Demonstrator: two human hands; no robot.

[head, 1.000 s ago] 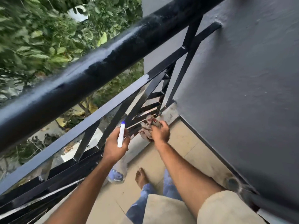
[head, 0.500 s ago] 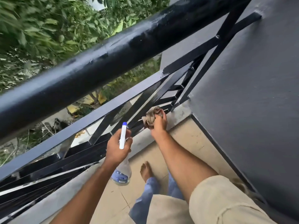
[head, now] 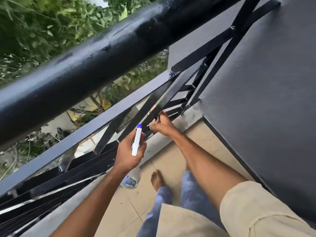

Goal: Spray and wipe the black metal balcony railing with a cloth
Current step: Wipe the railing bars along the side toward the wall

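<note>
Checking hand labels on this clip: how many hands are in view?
2. The left hand grips the spray bottle near the picture's centre; the right hand, farther ahead, holds the cloth against a slanted bar of the railing. Neither is hidden.

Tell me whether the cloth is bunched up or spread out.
Bunched up. The right hand grips the cloth as a small wad against a railing bar; only a bit of it shows past the hand.

Green bushes (head: 42, 31) fill the ground beyond, with yellow scraps (head: 106, 104), perhaps fallen leaves, beneath them. A dark grey wall (head: 265, 82) rises beside the beige tiled floor (head: 164, 159), where a bare foot (head: 157, 180) stands.
</note>
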